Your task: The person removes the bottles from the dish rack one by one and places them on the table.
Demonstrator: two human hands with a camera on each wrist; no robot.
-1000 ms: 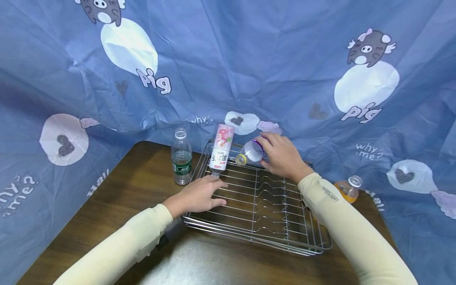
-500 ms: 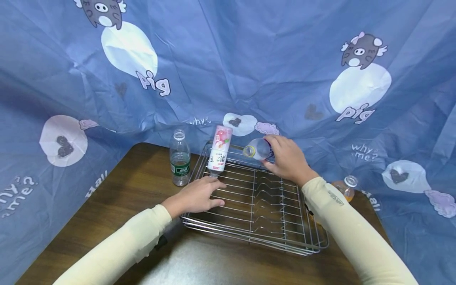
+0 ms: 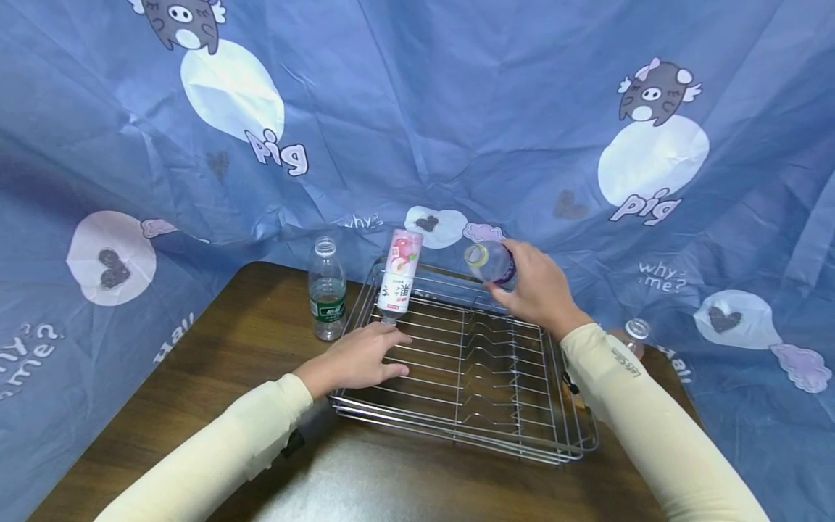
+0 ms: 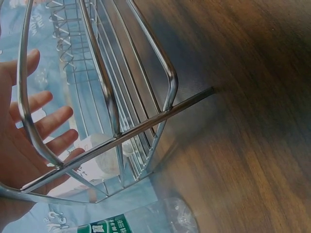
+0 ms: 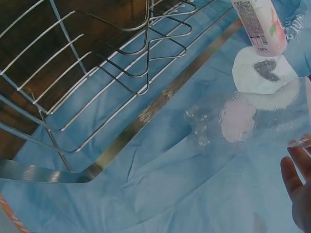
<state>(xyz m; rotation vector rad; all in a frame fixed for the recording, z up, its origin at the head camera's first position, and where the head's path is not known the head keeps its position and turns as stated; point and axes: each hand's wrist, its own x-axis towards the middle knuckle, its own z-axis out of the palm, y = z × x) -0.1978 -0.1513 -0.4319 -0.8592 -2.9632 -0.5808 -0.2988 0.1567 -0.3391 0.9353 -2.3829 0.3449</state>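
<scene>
One clear, purple-labelled bottle (image 3: 492, 261) in right hand (image 3: 538, 288), grip curled; left hand (image 3: 362, 358) spread

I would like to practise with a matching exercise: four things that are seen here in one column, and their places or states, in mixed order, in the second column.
1. Pink-and-white bottle
2. Green-labelled bottle
3. Purple-labelled bottle
4. Wire rack

A. Held by the right hand
B. Silver, on the wooden table
C. Upside down
D. Upright, left of the rack

Pairs: 1-C, 2-D, 3-A, 4-B
</scene>
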